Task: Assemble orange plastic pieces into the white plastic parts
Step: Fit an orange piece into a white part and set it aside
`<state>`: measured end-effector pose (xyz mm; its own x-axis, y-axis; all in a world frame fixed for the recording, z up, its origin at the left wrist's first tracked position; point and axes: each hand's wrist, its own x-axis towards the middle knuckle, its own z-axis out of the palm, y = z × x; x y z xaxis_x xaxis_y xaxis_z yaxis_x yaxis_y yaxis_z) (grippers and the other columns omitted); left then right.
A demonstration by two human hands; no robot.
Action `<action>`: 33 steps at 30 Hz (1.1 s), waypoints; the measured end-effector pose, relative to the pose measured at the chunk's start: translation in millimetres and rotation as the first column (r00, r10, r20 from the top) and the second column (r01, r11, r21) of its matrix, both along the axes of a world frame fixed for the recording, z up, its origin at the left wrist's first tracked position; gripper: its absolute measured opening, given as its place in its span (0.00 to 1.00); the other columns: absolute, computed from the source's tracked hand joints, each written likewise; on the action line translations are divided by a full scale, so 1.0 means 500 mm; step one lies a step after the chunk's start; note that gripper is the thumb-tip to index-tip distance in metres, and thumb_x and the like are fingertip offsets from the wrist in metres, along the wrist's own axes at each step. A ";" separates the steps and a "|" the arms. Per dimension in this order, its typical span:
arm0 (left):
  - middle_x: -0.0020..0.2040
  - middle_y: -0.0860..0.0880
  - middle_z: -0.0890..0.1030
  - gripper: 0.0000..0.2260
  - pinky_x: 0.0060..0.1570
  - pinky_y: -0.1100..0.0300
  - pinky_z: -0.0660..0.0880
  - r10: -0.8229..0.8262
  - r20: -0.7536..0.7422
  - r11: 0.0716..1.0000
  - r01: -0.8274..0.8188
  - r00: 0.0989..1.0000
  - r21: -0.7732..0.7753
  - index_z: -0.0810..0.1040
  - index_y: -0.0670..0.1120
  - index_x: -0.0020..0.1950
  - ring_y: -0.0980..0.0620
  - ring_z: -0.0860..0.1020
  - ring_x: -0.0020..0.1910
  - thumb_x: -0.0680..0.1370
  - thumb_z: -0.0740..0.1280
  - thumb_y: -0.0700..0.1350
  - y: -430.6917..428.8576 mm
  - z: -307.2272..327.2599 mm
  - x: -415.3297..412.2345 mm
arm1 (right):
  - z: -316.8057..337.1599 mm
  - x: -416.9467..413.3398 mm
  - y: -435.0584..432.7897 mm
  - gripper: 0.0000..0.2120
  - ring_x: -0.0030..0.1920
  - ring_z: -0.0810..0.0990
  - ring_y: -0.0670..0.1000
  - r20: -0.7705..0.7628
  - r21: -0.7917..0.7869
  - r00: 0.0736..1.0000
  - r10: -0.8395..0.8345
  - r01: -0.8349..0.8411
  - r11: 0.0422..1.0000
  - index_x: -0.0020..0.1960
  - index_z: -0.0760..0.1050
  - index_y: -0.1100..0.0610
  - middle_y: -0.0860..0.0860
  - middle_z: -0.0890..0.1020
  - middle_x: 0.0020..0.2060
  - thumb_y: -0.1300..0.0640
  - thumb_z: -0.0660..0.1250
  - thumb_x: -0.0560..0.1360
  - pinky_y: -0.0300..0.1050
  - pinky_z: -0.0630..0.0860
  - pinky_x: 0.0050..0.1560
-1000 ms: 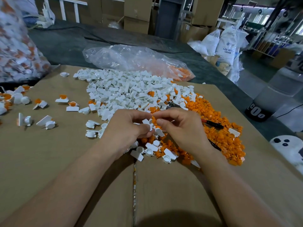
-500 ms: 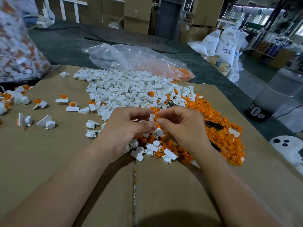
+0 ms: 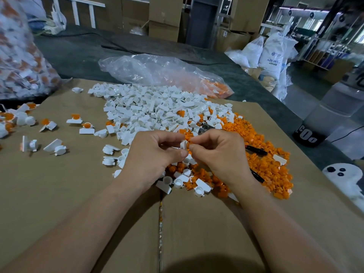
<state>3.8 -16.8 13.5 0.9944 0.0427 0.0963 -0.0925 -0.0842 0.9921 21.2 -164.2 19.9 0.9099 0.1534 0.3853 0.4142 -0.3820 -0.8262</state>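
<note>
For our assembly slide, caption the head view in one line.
Left hand holds a white part while right hand presses an orange piece against it, above loose piles on cardboard.

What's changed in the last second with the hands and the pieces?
Both hands closed in: the left hand turned its white part upright, and the right hand brought an orange piece against it. Both grips held. The white pile, orange pile and cardboard stayed put.
</note>
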 end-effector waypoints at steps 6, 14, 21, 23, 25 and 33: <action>0.40 0.53 0.84 0.15 0.47 0.60 0.79 -0.008 0.011 0.999 0.007 1.000 0.053 0.81 0.54 0.43 0.56 0.83 0.40 0.67 0.75 0.34 0.004 0.000 0.000 | 0.000 -0.002 -0.001 0.12 0.26 0.78 0.42 -0.047 0.005 0.999 0.016 -0.016 1.000 0.35 0.78 0.49 0.42 0.79 0.25 0.65 0.71 0.69 0.31 0.71 0.27; 0.38 0.51 0.85 0.15 0.46 0.58 0.80 -0.027 0.018 1.000 0.027 0.999 0.003 0.82 0.52 0.42 0.54 0.83 0.38 0.66 0.74 0.32 0.005 0.001 0.000 | -0.001 -0.009 0.002 0.09 0.28 0.77 0.39 0.072 -0.097 0.997 -0.032 0.039 0.994 0.36 0.80 0.52 0.38 0.77 0.24 0.65 0.71 0.69 0.29 0.71 0.28; 0.38 0.47 0.85 0.13 0.43 0.60 0.80 -0.032 -0.031 0.997 0.030 0.999 -0.066 0.83 0.50 0.43 0.50 0.83 0.39 0.67 0.74 0.33 0.004 0.000 0.003 | -0.003 -0.006 -0.001 0.11 0.27 0.77 0.40 -0.029 0.010 0.999 0.026 -0.026 1.000 0.38 0.79 0.48 0.40 0.78 0.25 0.64 0.71 0.70 0.30 0.70 0.28; 0.36 0.45 0.84 0.10 0.37 0.64 0.78 -0.042 -0.076 0.981 0.027 0.996 -0.191 0.83 0.46 0.43 0.50 0.83 0.36 0.67 0.73 0.33 0.006 0.005 0.004 | -0.004 -0.005 0.000 0.08 0.30 0.79 0.39 -0.034 0.024 0.998 0.060 -0.059 0.998 0.42 0.80 0.50 0.40 0.80 0.29 0.63 0.71 0.71 0.29 0.72 0.32; 0.35 0.44 0.84 0.08 0.33 0.67 0.76 -0.039 -0.107 0.967 0.011 0.994 -0.255 0.83 0.43 0.42 0.51 0.83 0.33 0.68 0.72 0.32 0.005 0.008 0.006 | -0.005 -0.003 -0.001 0.09 0.34 0.80 0.40 -0.038 0.013 0.996 0.082 -0.082 0.997 0.45 0.80 0.50 0.41 0.81 0.34 0.63 0.71 0.71 0.32 0.76 0.36; 0.32 0.44 0.83 0.10 0.31 0.66 0.77 0.003 -0.080 0.983 -0.018 0.997 -0.185 0.83 0.44 0.41 0.52 0.80 0.30 0.69 0.69 0.30 0.003 0.010 0.007 | -0.011 -0.005 0.000 0.08 0.35 0.80 0.42 0.032 -0.015 0.994 0.100 -0.100 0.995 0.48 0.81 0.53 0.43 0.81 0.36 0.63 0.71 0.71 0.34 0.77 0.38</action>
